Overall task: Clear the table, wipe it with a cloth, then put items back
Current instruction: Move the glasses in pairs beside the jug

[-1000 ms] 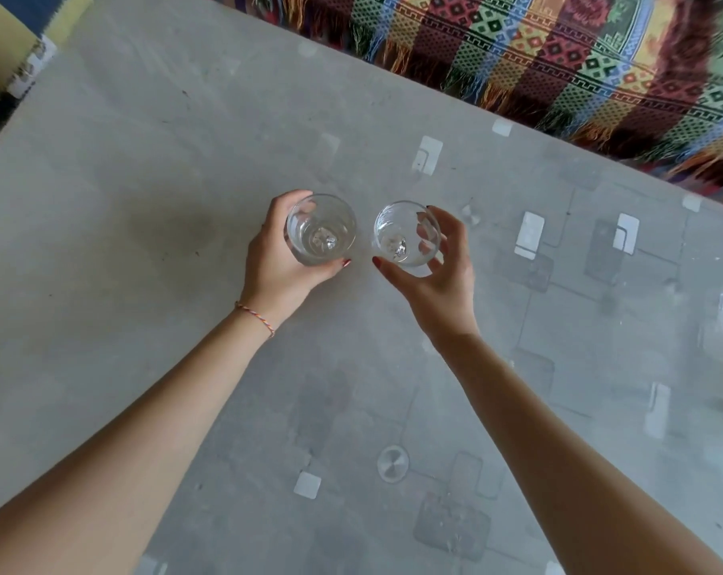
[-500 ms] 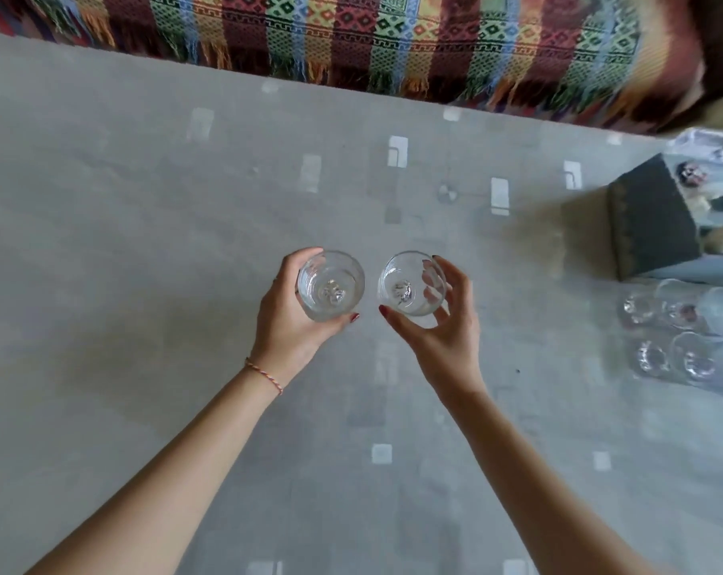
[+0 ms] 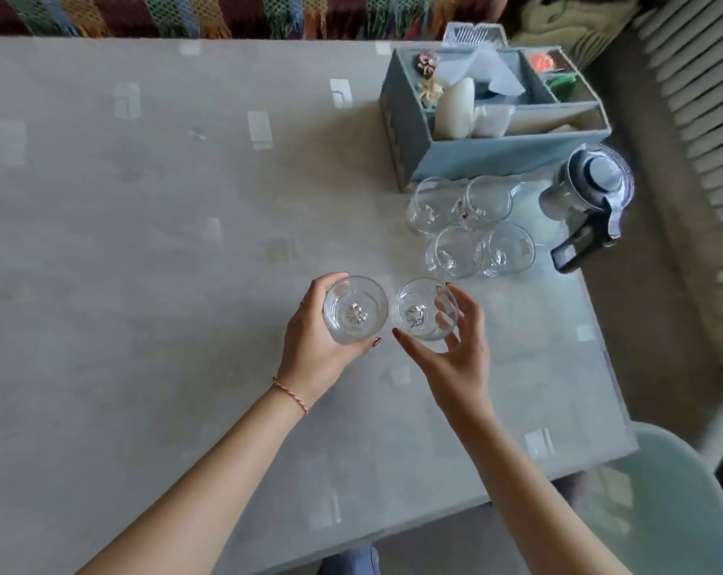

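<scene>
My left hand point(image 3: 316, 350) grips a clear drinking glass point(image 3: 355, 313) from its left side. My right hand point(image 3: 457, 359) holds a second clear glass point(image 3: 424, 308), thumb below and fingers curled round its right side. Both glasses are upright, side by side above the grey table point(image 3: 144, 251). Up and to the right, several more empty glasses point(image 3: 470, 228) stand in a cluster on the table. Behind them sits a grey-blue organizer box point(image 3: 488, 155) with compartments holding small items.
A clear jug with a dark lid and handle point(image 3: 590, 201) stands near the table's right edge. A pale chair point(image 3: 663, 504) is at the lower right. A striped fringed blanket point(image 3: 227, 14) runs along the far edge. A radiator point(image 3: 700, 97) is at far right.
The view has swung right, bringing the box, the cluster of glasses, the jug and the table's right edge into sight. Both hands still hold their glasses, now nearer that cluster.
</scene>
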